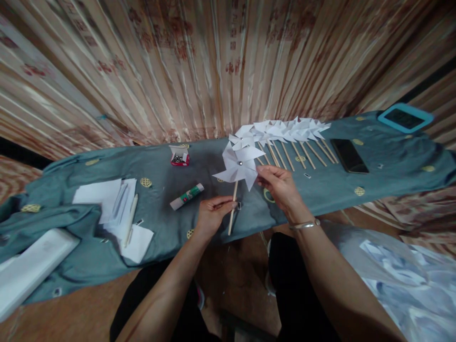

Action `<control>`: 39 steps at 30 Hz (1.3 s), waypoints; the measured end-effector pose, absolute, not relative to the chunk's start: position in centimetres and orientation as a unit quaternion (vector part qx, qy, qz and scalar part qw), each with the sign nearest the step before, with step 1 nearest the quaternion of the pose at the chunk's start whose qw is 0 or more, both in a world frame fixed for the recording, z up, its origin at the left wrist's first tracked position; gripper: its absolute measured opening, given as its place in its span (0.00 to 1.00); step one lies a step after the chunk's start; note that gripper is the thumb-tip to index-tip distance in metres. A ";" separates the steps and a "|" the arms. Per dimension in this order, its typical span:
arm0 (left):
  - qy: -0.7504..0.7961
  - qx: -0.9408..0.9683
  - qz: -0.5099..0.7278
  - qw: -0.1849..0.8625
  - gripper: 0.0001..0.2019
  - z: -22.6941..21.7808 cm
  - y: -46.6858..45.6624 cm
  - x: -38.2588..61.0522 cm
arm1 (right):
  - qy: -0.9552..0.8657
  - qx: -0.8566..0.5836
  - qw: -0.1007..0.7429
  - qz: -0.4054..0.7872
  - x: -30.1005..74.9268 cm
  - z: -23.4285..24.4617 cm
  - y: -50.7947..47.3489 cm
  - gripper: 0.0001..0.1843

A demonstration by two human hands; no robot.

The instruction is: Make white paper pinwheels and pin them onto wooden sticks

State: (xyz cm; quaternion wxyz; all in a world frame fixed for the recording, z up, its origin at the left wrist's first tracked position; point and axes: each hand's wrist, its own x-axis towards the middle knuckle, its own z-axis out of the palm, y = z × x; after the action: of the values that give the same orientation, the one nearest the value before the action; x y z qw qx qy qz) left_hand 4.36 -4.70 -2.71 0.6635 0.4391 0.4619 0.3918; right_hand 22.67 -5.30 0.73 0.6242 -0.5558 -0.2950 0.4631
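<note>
A white paper pinwheel with a silver pin at its centre is held up over the table, its wooden stick slanting down. My left hand pinches the stick between thumb and fingers, about midway down. At the right edge of the paper, my right hand is closed on a blade tip, with a silver bangle on the wrist. Behind it, several finished pinwheels lie in an overlapping row, sticks toward me. A glue stick rests left of my left hand. Beyond that stands an open small red box of metal pins.
The table has a teal cloth. Paper sheets and a pale pen lie left, near a long white case. A black phone and blue-framed tablet lie right. A plastic bag of paper pieces sits lower right.
</note>
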 end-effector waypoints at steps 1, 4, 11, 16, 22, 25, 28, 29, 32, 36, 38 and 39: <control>0.464 0.437 0.395 0.662 0.14 -2.7 -4.7 4.4 | -0.300 -0.555 0.621 0.465 22.6 0.7 -5.3 0.18; 0.466 0.437 0.398 0.658 0.14 -2.7 -4.6 4.5 | -0.307 -0.554 0.614 0.471 22.3 0.7 -5.4 0.18; 0.465 0.449 0.406 0.646 0.13 -2.8 -4.6 4.5 | -0.288 -0.544 0.605 0.505 21.9 0.7 -5.5 0.18; 0.468 0.449 0.410 0.642 0.13 -2.9 -4.6 4.6 | -0.284 -0.530 0.599 0.529 21.7 0.8 -5.6 0.18; 0.464 0.440 0.415 0.648 0.13 -2.8 -4.6 4.6 | -0.291 -0.523 0.596 0.536 21.3 0.8 -5.7 0.18; 0.466 0.444 0.413 0.644 0.13 -3.0 -4.6 4.6 | -0.296 -0.521 0.595 0.536 21.2 0.8 -5.7 0.18; 0.465 0.449 0.408 0.645 0.14 -3.2 -4.6 4.5 | -0.294 -0.519 0.595 0.539 21.2 0.9 -5.7 0.18; 0.464 0.450 0.407 0.645 0.14 -3.3 -4.6 4.5 | -0.292 -0.518 0.595 0.541 21.2 0.9 -5.7 0.18; 0.460 0.450 0.407 0.648 0.13 -3.3 -4.6 4.4 | -0.287 -0.518 0.594 0.545 21.2 0.9 -5.7 0.18; 0.459 0.448 0.409 0.650 0.12 -3.2 -4.6 4.5 | -0.289 -0.517 0.590 0.549 21.0 0.8 -5.7 0.18; 0.459 0.441 0.412 0.651 0.12 -3.2 -4.6 4.5 | -0.292 -0.516 0.589 0.549 20.9 0.7 -5.8 0.19; 0.459 0.438 0.413 0.653 0.12 -3.2 -4.6 4.5 | -0.294 -0.516 0.589 0.548 20.9 0.7 -5.8 0.19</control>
State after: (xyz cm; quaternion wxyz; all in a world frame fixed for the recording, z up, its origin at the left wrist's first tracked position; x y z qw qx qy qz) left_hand 4.51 -4.64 -3.17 0.6534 0.4378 0.4590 0.4132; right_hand 20.88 -5.78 0.74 0.5890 -0.5163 -0.2940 0.5478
